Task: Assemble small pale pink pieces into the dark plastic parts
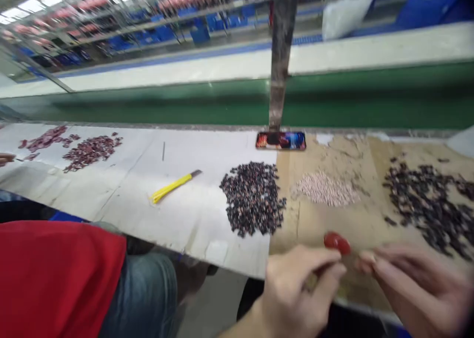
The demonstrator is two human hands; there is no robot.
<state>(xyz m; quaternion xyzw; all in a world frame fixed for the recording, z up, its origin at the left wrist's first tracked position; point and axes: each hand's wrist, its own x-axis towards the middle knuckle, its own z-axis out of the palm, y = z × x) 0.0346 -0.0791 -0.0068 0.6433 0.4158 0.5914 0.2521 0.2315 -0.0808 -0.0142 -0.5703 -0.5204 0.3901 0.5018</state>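
head view, left hand: the left hand (296, 288) comes up from the bottom edge, lower centre of the frame, back of the hand upward, wrist bent so the index finger and thumb point right.
left fingers: index and thumb tips brought close together; whether anything is pinched between them i cannot tell.
right hand: the right hand (418, 278) enters from the lower right edge, blurred, index finger and thumb pointing left toward the other hand, a narrow gap between the two hands.
right fingers: thumb and index tips near each other; blur hides whether they are clamped on something.
red piece: one glossy red piece (337, 242), lower right of the frame, just beyond the left index fingertip; contact with it is unclear.
dark piles: two; one dark pile (253, 199) near the centre, another dark pile (429, 199) at the right, pieces too many to count.
pale pile: one pale pink pile (328, 189), between the dark ones, on brown cardboard (307, 229).
reddish heaps: two on the left of the tabletop (137, 180).
phone: one phone (280, 140), upper middle, at the foot of one metal post (281, 56).
cutter: one yellow cutter (174, 186), left of centre, lying aslant.
co-worker: one person in red (55, 278), lower left.
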